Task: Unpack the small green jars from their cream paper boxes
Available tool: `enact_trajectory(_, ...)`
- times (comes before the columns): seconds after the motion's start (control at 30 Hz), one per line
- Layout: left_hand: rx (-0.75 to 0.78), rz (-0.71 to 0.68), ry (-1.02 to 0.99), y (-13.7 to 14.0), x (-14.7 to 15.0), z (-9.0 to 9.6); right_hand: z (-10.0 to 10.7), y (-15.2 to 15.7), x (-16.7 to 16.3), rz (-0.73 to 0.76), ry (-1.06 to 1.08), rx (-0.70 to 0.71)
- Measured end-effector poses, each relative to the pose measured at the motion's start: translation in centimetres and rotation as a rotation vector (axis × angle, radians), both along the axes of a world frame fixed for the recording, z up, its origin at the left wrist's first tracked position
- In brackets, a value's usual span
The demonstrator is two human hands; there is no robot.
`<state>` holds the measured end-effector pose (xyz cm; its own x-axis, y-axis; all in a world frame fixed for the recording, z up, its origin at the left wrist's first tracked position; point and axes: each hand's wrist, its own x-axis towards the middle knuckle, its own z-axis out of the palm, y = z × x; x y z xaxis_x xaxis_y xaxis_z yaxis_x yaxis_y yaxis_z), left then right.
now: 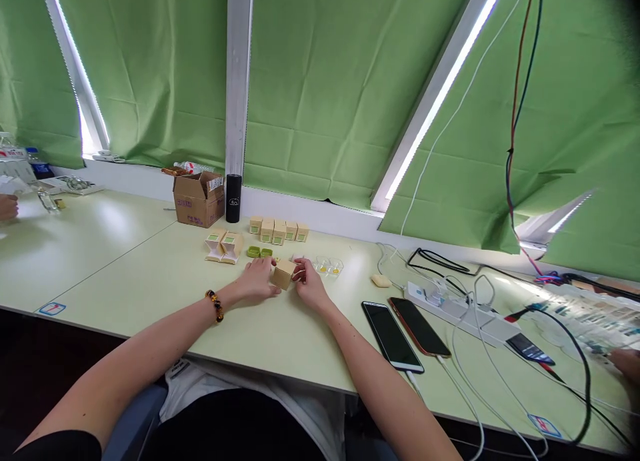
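Between my two hands a small tan cardboard box [283, 275] is held, tilted, just above the table. My left hand [256, 279] is closed on its left side and my right hand [310, 284] grips its right side. Behind the left fingers lie green pieces [254, 252], perhaps small lids or tubs. Two unfolded boxes [231, 247] stand to their left. A row of several small closed boxes [279, 232] with green labels is farther back. Beyond my right hand sits a clear tray [329, 267] with yellowish bits in it.
An open brown carton [199, 200] and a black flask [233, 198] stand by the wall. Two phones [393, 336], a power strip [463, 314] and tangled cables spread across the right side. Other people's hands show at the far left [8, 207] and right edge [627, 363].
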<state>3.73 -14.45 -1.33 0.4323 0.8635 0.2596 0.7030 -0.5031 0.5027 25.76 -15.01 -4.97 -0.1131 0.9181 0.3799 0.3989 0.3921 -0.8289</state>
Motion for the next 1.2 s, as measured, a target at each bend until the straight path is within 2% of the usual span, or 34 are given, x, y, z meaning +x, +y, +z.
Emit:
enact_trajectory(0.13, 0.003, 0.046, 0.014, -1.2, 0.9, -0.3, -0.1, 0.1, -0.1, 0.026, 0.078, -0.015)
enact_trajectory(0.23, -0.033, 0.032, -0.057, -0.8, 0.8, -0.4, 0.2, -0.1, -0.2, 0.017, 0.107, -0.026)
enact_trajectory(0.3, 0.001, 0.008, -0.13, -0.4, 0.6, -0.4, 0.8, -0.4, -0.3, -0.025, 0.089, 0.015)
enact_trajectory(0.37, 0.122, -0.026, -0.17, -0.1, 0.4, -0.3, 1.6, -1.0, -0.5, -0.074, 0.065, 0.089)
enact_trajectory(0.5, 0.443, -0.118, -0.111, -0.4, 0.3, 0.1, 3.2, -2.5, -1.2, -0.099, 0.055, 0.216)
enact_trajectory(0.63, 0.587, -0.19, -0.077, -0.8, 0.2, 0.6, 3.6, -3.3, -1.8, -0.061, 0.022, 0.256)
enact_trajectory(1.0, 0.734, -0.198, 0.133, -0.9, 0.0, 1.0, 3.6, -4.1, -2.3, -0.037, -0.142, 0.291)
enact_trajectory(1.2, 0.705, -0.217, 0.212, -0.9, -0.2, 1.2, 3.4, -4.0, -2.2, -0.041, -0.211, 0.246)
